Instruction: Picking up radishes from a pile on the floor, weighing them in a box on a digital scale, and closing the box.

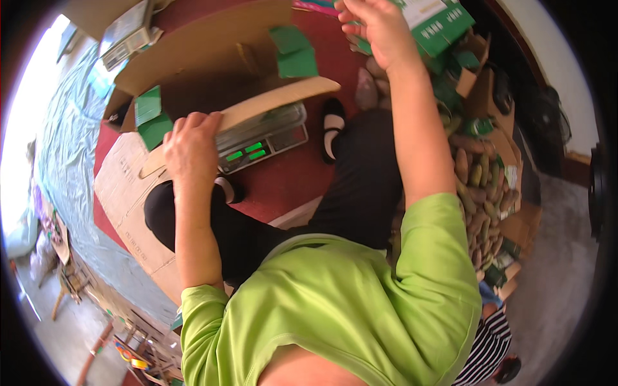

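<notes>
Red flooring [270, 190] is spreading below the scale [277, 140], whose small displays are glowing green. Just beyond the scale, a large cardboard box [193, 45] is standing open, and its near flap [283, 98] is leaning over the scale's far part; whether the box is resting on the scale, one cannot tell. Green panels [296, 55] are showing on this box.

To the left of the scale, the person's left hand [192, 141] is grasping the flap's edge, its fingers bending over the board. Beyond the scale and to its right, the right hand [376, 29] is hanging in the air near a green carton [441, 26]; its fingers are half bending, but they are reaching the view's border, so one cannot tell if they are pinching something.

Right of the scale, many brownish tubers [479, 186] are lying heaped. Left of it, flattened cardboard [129, 193] is lying beside a bluish plastic sheet [71, 145].
</notes>
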Tool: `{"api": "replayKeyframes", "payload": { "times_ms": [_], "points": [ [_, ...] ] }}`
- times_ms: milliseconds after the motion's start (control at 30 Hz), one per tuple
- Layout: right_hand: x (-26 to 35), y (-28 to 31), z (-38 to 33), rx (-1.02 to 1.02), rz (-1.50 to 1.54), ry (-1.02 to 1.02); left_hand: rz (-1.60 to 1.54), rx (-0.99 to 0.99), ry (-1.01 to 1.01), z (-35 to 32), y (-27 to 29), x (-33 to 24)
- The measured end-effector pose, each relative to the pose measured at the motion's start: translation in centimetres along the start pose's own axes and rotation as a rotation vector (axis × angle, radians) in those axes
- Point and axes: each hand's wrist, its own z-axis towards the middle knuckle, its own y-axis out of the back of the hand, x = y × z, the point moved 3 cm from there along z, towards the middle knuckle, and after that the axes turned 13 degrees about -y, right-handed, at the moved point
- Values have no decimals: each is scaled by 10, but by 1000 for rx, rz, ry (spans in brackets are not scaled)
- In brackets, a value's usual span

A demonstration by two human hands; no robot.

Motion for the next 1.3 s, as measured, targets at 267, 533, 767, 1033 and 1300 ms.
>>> {"api": "replayKeyframes", "payload": {
  "times_ms": [267, 533, 767, 1033, 1300],
  "points": [
    [-36, 120, -85, -245, -340, -110, -5, 85, 58, 6, -2, -5],
    [-283, 214, -209, -546, -460, -516, -69, 83, 32, 6, -11, -2],
    [-382, 210, -312, -620, -535, -962, -29, 69, 50, 0, -11, -12],
    [-401, 252, -367, -1183, 448, -1165, 33, 15, 45, -5, -16, -14],
    [-417, 270, -356, -1331, 902, -1047, 38, 5, 116, -5, -15, -20]
  ]
}}
